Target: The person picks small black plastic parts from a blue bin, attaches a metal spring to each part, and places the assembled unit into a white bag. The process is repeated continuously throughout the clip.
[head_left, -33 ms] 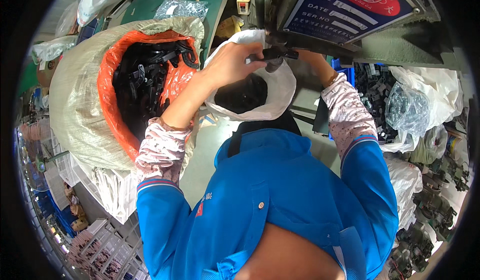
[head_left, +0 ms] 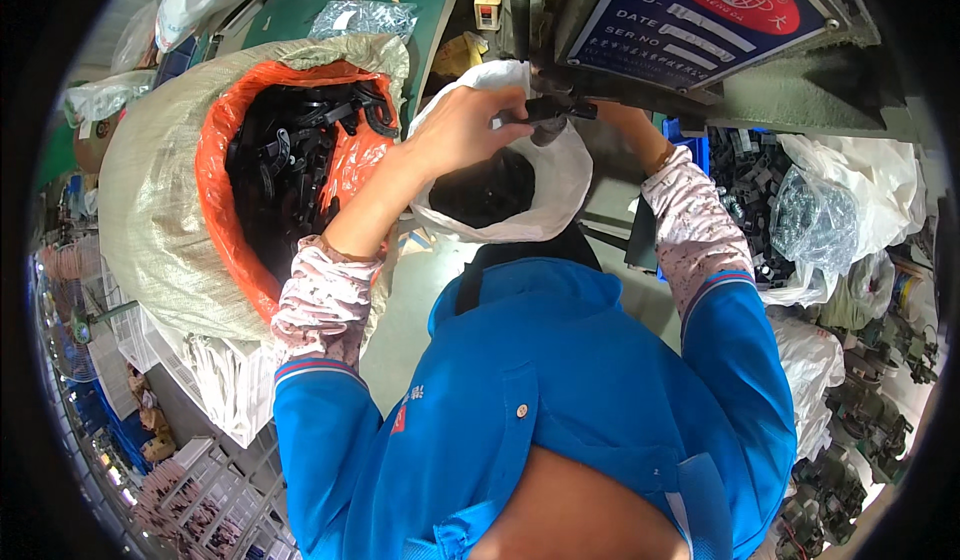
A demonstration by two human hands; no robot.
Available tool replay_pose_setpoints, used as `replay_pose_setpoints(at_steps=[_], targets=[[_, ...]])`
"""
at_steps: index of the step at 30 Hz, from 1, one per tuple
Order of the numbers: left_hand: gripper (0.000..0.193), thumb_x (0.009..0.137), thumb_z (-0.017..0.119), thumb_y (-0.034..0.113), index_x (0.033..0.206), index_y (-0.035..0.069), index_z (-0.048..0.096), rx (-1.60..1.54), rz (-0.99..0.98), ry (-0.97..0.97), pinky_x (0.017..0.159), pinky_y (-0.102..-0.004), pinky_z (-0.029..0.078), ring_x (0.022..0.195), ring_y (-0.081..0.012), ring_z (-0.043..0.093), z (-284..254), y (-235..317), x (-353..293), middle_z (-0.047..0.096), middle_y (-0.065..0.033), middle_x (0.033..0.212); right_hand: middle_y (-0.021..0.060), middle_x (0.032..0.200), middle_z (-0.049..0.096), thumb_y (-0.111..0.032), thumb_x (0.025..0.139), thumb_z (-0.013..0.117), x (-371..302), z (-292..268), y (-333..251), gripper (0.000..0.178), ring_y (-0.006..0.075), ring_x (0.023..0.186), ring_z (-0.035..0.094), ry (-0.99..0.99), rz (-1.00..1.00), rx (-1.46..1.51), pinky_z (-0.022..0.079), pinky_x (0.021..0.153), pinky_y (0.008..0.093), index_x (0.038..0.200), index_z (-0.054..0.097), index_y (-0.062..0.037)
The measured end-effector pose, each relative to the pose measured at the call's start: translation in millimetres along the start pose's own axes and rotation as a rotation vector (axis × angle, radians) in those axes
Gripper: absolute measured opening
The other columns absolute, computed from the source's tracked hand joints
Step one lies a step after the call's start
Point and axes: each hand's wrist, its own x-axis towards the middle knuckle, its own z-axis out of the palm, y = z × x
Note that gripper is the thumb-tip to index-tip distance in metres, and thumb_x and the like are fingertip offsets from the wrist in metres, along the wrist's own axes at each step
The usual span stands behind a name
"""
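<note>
My left hand (head_left: 462, 132) is raised over a white sack, thumb and forefinger pinched on one end of a small black part (head_left: 546, 112). The part's exact kind is hard to make out; its far end sits beside the dark metal of a machine (head_left: 790, 100). My right hand (head_left: 622, 120) reaches in beneath the machine's head from the other side, with its fingers hidden. Below my left hand, the white sack (head_left: 560, 195) stands with its rim rolled out and dark contents inside.
At left, a large woven sack (head_left: 150, 190) with an orange liner (head_left: 215, 175) holds many black plastic parts (head_left: 285, 165). A green table (head_left: 290, 25) stands behind it. To the right are more dark parts (head_left: 745, 165) and clear plastic bags (head_left: 815, 210). A blue plate (head_left: 690, 30) fronts the machine.
</note>
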Motion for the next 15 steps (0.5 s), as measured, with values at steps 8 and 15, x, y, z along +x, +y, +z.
replay_pose_setpoints(at_steps=[8,15], targets=[[0.023,0.078,0.074,0.019,0.093,0.003,0.066,-0.078,0.029,0.008,0.055,-0.0294,0.048,0.059,-0.0186,0.061,4,-10,-2,0.066,-0.0109,0.076,0.0183,0.120,0.057,-0.018,0.085,0.057,0,9,0,0.032,0.0379,0.112,0.052,0.014,-0.019,-0.085,0.041,0.095,0.0486,0.116,0.061,-0.0086],[0.042,0.075,0.074,0.028,0.110,0.008,0.060,0.201,0.302,0.149,0.094,-0.0420,0.042,0.112,-0.0316,0.053,3,-27,-48,0.056,-0.0115,0.128,0.0187,0.102,0.062,-0.021,0.083,0.057,-1,6,-1,0.026,0.0394,0.095,0.058,0.161,0.021,-0.089,0.046,0.085,0.0490,0.105,0.063,-0.0087]])
